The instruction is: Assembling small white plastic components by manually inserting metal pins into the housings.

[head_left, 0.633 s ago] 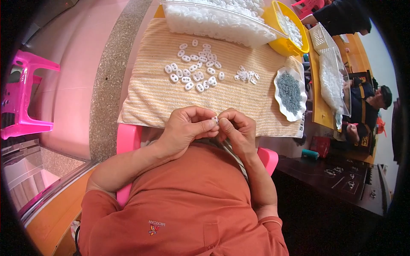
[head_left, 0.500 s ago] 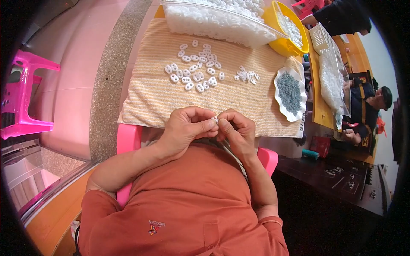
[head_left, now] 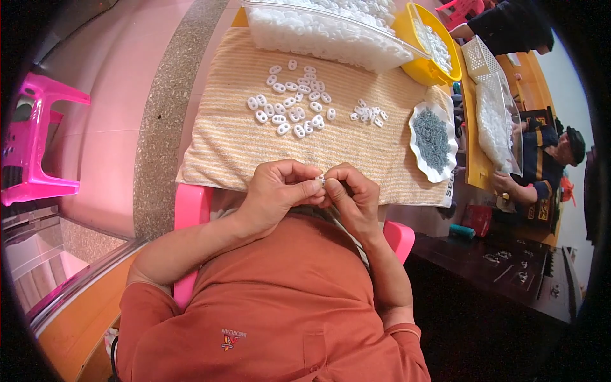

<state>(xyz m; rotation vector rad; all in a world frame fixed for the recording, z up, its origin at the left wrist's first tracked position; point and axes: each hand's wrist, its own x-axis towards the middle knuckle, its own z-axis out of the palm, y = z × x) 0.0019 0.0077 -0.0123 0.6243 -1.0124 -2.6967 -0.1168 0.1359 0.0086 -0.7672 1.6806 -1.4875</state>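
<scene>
Between my fingertips, just off the near edge of the towel, is a small white plastic piece (head_left: 321, 179), mostly covered by the fingers. My left hand (head_left: 283, 191) is closed in a pinch on it, and my right hand (head_left: 354, 194) pinches it from the other side. Farther out on the striped towel (head_left: 254, 156) lie several white oval pieces (head_left: 279, 119), each with two holes. To their right sits a little heap of smaller white pieces (head_left: 364, 114). A white wavy-rimmed dish (head_left: 417, 153) at the right holds many thin grey metal parts (head_left: 434, 137).
A clear bin (head_left: 318, 48) full of white pieces stands at the far edge, beside a yellow basket (head_left: 407, 28). Another table (head_left: 474, 169) on the right has a clear tub of white parts; a person (head_left: 547, 156) sits there. Pink stools (head_left: 38, 140) stand at left.
My hands stay in nearly the same place, still pinching the small piece. The person at the right has moved a hand up toward the clear tub.
</scene>
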